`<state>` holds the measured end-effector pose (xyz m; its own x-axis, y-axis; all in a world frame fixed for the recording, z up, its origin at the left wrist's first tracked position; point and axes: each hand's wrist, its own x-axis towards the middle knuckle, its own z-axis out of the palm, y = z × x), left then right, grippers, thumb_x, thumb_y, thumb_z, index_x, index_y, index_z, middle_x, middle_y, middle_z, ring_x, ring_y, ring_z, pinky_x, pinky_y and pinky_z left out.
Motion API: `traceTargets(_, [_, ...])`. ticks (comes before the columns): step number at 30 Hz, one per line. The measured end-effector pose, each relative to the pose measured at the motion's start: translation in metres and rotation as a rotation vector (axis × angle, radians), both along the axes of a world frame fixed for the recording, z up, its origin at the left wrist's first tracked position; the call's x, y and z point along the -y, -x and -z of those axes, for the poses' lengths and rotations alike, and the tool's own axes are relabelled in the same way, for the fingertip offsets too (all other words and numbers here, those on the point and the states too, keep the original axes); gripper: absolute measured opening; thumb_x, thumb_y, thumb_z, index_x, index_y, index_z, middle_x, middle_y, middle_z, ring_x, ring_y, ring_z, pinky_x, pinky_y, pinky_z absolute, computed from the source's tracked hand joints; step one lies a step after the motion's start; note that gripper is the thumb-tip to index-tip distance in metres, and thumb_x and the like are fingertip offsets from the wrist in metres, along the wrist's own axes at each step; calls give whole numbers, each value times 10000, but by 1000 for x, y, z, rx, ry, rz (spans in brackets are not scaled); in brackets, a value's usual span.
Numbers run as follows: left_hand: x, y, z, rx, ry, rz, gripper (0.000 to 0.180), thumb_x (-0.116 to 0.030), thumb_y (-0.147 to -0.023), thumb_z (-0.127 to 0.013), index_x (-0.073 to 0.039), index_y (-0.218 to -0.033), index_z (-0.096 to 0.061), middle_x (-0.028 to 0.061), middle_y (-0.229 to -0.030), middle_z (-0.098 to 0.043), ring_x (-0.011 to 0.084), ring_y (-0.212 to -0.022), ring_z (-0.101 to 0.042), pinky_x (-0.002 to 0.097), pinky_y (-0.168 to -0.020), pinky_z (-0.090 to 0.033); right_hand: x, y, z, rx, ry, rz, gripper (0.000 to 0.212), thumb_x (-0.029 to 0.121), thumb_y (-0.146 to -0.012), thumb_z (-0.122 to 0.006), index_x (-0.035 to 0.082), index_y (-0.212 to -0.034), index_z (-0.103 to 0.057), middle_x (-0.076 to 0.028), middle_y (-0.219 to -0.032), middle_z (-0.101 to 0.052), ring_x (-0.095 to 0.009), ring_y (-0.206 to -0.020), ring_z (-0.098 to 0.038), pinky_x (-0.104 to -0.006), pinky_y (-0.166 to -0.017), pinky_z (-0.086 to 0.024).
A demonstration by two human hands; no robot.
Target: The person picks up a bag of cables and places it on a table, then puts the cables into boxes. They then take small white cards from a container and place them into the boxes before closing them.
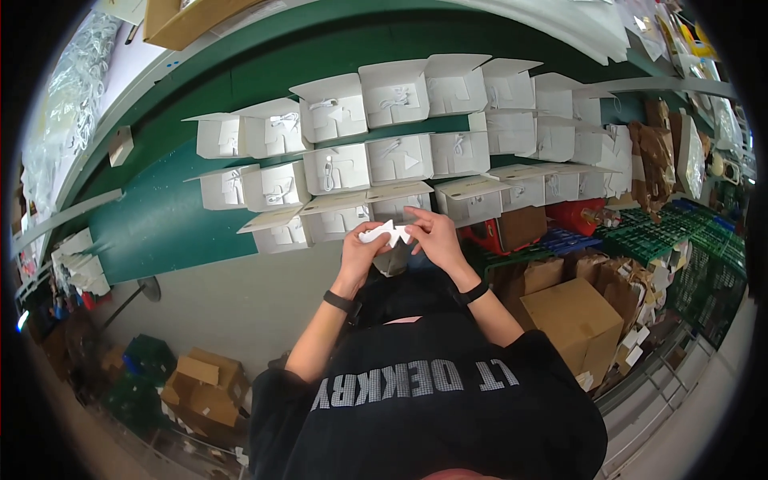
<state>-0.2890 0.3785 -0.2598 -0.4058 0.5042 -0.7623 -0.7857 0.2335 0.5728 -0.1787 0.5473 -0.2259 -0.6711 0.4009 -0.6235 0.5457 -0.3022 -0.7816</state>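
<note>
Close in front of my body, above the near edge of the table, I hold a small white piece with pointed, triangular outlines; it looks like folded card or paper. My left hand is closed around its left side. At its right end my right hand pinches it with the thumb and lower fingers, while the index finger stretches outward. Just beyond my hands stand rows of open white boxes. Several hold white coiled cables, and some show white triangular pieces.
The boxes stand on a green tabletop. A shelf edge runs along the far side. To the right are a red crate, green plastic crates and a large cardboard box. Another cardboard box sits on the floor at lower left.
</note>
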Motion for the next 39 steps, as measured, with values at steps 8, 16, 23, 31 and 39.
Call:
traceTargets(8, [1, -40, -3, -150, 151, -231, 249, 6, -928, -749, 3, -1159, -656, 75, -1026, -692, 158, -885, -712, 275, -774, -644, -35, -31, -1, -155, -581, -358, 267, 73, -983, -669, -33, -1227, -679, -80, -807, -731, -119, -656, -667, -286, -492, -519])
traceTargets(16, [-87, -47, -59, -14, -116, -243, 188, -25, -984, -696, 33, -1154, -641, 100, -1026, -702, 205, -902, -732, 315, -816, -652, -97, -25, -52, -106, -102, -251, 138, 114, -1019, -627, -13, -1037, -678, -58, -735, -681, -102, -577, -621, -269, -447, -478])
traceTargets(23, [-161, -16, -76, -107, -227, -260, 160, -40, -1005, -672, 50, -1132, -635, 169, -1069, -716, 264, -961, -756, 335, -830, -659, -227, 46, -44, -261, -279, -35, 207, 163, -1042, -594, -18, -973, -669, -56, -677, -648, -110, -522, -599, -273, -441, -482])
traceTargets(31, [-168, -15, -75, -123, -175, -147, 147, -52, -1000, -686, 39, -1106, -640, 162, -1021, -736, 246, -912, -764, 323, -810, -661, -269, 73, -36, -3, -529, -115, 224, 218, -1042, -595, 9, -1038, -676, -101, -706, -682, -135, -540, -626, -292, -430, -481])
traceTargets(39, [-163, -33, -59, -77, -172, 7, 131, -71, -1001, -695, 26, -1084, -661, 153, -1014, -740, 224, -895, -762, 312, -810, -660, -178, -8, -40, -148, 45, -288, 209, 174, -1028, -619, -14, -957, -673, -42, -720, -662, -100, -545, -619, -270, -438, -497])
